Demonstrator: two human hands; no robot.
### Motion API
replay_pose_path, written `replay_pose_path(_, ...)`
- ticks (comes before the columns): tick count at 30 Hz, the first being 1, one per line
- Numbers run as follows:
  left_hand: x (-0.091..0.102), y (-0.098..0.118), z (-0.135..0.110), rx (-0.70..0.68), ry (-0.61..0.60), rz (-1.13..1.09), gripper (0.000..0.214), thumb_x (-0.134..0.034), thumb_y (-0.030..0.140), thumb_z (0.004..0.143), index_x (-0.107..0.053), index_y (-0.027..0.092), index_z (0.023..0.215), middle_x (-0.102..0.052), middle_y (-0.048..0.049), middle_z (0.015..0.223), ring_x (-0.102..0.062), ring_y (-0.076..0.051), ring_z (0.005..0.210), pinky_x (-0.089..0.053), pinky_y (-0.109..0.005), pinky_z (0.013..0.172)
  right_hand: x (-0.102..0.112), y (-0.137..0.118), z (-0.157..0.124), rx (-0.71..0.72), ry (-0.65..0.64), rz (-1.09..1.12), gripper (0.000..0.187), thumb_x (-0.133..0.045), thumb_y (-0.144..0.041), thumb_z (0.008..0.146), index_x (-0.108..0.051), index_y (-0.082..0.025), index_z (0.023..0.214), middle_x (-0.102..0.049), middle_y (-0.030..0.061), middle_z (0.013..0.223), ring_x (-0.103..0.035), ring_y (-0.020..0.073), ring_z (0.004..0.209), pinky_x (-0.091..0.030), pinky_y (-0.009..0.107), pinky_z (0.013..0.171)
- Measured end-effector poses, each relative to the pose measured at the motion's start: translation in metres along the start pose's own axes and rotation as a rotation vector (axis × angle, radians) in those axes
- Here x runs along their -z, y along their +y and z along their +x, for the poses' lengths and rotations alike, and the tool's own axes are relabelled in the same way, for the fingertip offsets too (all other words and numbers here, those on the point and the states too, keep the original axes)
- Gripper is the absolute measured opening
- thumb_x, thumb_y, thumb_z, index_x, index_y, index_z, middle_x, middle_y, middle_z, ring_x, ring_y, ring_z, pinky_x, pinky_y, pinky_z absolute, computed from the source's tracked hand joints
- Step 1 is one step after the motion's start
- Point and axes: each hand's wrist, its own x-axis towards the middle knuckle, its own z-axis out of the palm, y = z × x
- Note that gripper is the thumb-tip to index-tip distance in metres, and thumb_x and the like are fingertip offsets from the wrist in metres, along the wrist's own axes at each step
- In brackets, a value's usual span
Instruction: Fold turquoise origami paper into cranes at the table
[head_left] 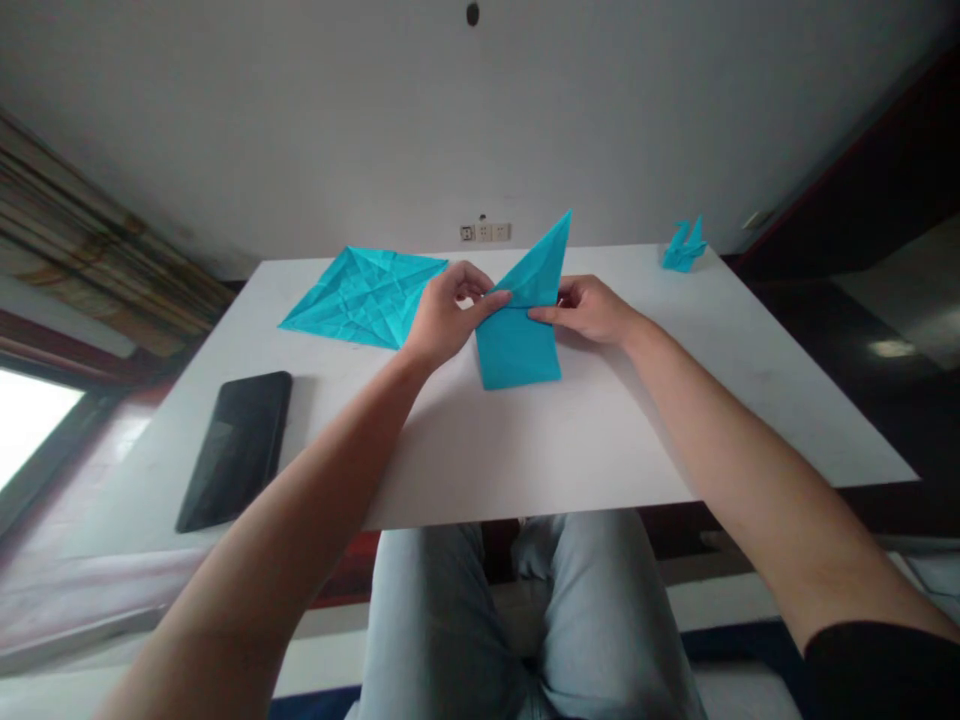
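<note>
Turquoise paper, pinching fingers, plain device

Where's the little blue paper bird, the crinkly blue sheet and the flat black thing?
Paper bird (682, 254): head view, its body.
Crinkly sheet (364, 297): head view, its middle.
Black thing (237, 448): head view, its top face.

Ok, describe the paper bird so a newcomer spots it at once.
Start at the white table, then its far right corner. The small blue paper bird stands there, beyond the right hand. Unlike the creased sheet and the held paper, it has a curved neck.
</note>
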Motion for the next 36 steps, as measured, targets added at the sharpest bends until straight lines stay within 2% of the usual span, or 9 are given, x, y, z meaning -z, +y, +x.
replay_pose_path(6, 0.009, 0.02, -0.004, -0.112, 0.07, 0.106, 0.012, -0.082, 0.038, 0.104, -0.078, 0.027, 0.106, -0.083, -0.0046, 0.109, -0.074, -0.025, 0.107, -0.06, -0.045, 0.101, 0.01, -0.013, -0.005, 0.177, 0.201, -0.262, 0.046, -0.085, -0.079, 0.092, -0.088, -0.034, 0.102, -0.083, 0.0064, 0.114, -0.076, 0.0351, 0.113, -0.064, 0.053, 0.096)
replay_pose_path(12, 0.01, 0.026, -0.006, -0.196, 0.193, 0.092, 0.006, -0.079, 0.03, 0.102, -0.085, 0.029, 0.102, -0.077, -0.0089, 0.123, -0.073, -0.028, 0.113, -0.064, -0.045, 0.093, 0.015, -0.032, -0.015, 0.258, 0.249, -0.417, 0.035, -0.065, -0.065, 0.112, -0.089, -0.039, 0.117, -0.078, 0.0074, 0.134, -0.072, 0.0381, 0.132, -0.062, 0.058, 0.106)
replay_pose_path(14, 0.011, 0.023, -0.004, -0.191, 0.169, 0.091, 0.008, -0.079, 0.03, 0.101, -0.086, 0.029, 0.097, -0.076, -0.0093, 0.13, -0.074, -0.028, 0.115, -0.065, -0.045, 0.094, 0.016, -0.034, -0.013, 0.244, 0.24, -0.495, 0.033, -0.064, -0.058, 0.114, -0.089, -0.038, 0.115, -0.076, 0.0096, 0.139, -0.068, 0.0408, 0.138, -0.061, 0.063, 0.109)
replay_pose_path(20, 0.015, 0.012, -0.004, -0.103, -0.319, 0.085, 0.016, -0.073, 0.019, 0.088, -0.087, 0.027, 0.091, -0.086, -0.0062, 0.113, -0.08, -0.027, 0.113, -0.064, -0.045, 0.11, 0.025, -0.018, -0.002, 0.182, 0.228, -0.618, 0.033, -0.062, -0.046, 0.11, -0.087, -0.033, 0.127, -0.074, 0.0123, 0.127, -0.069, 0.0397, 0.126, -0.059, 0.065, 0.112)
replay_pose_path(23, 0.016, 0.01, -0.007, -0.069, -0.492, 0.071, 0.021, -0.07, 0.02, 0.086, -0.088, 0.026, 0.094, -0.088, -0.0047, 0.114, -0.082, -0.026, 0.113, -0.062, -0.043, 0.115, 0.026, -0.001, 0.0, 0.154, 0.114, -0.63, 0.034, -0.065, -0.048, 0.109, -0.087, -0.03, 0.128, -0.074, 0.0136, 0.128, -0.069, 0.0394, 0.125, -0.057, 0.063, 0.114)
replay_pose_path(27, 0.011, 0.006, -0.009, -0.072, -0.494, 0.069, 0.017, -0.077, 0.037, 0.094, -0.087, 0.024, 0.098, -0.086, -0.0081, 0.115, -0.081, -0.028, 0.114, -0.062, -0.043, 0.113, 0.022, 0.021, 0.0, 0.106, -0.061, -0.68, 0.043, -0.079, -0.049, 0.1, -0.083, -0.029, 0.138, -0.071, 0.0161, 0.148, -0.064, 0.0457, 0.142, -0.049, 0.067, 0.125)
replay_pose_path(31, 0.006, -0.001, -0.011, -0.035, -0.429, 0.255, 0.058, -0.1, 0.054, 0.081, -0.083, 0.022, 0.126, -0.075, -0.0141, 0.139, -0.075, -0.034, 0.127, -0.056, -0.053, 0.121, 0.02, 0.033, 0.0, 0.032, -0.123, -0.69, 0.073, -0.087, -0.054, 0.092, -0.072, -0.028, 0.159, -0.065, 0.0183, 0.162, -0.058, 0.0498, 0.153, -0.043, 0.071, 0.131)
replay_pose_path(33, 0.006, -0.003, -0.012, 0.047, -0.412, 0.378, 0.072, -0.102, 0.058, 0.08, -0.078, 0.022, 0.138, -0.071, -0.016, 0.147, -0.072, -0.039, 0.135, -0.049, -0.061, 0.129, 0.021, 0.034, 0.0, 0.025, -0.126, -0.684, 0.079, -0.09, -0.06, 0.089, -0.071, -0.03, 0.159, -0.065, 0.0171, 0.163, -0.056, 0.0508, 0.153, -0.041, 0.073, 0.132)
replay_pose_path(36, 0.009, -0.005, -0.011, 0.133, -0.394, 0.478, 0.065, -0.096, 0.059, 0.088, -0.079, 0.024, 0.14, -0.071, -0.0166, 0.147, -0.066, -0.043, 0.144, -0.041, -0.066, 0.132, 0.023, 0.034, 0.0, -0.002, -0.14, -0.672, 0.082, -0.096, -0.068, 0.081, -0.077, -0.03, 0.151, -0.065, 0.0167, 0.16, -0.057, 0.0527, 0.15, -0.04, 0.075, 0.132)
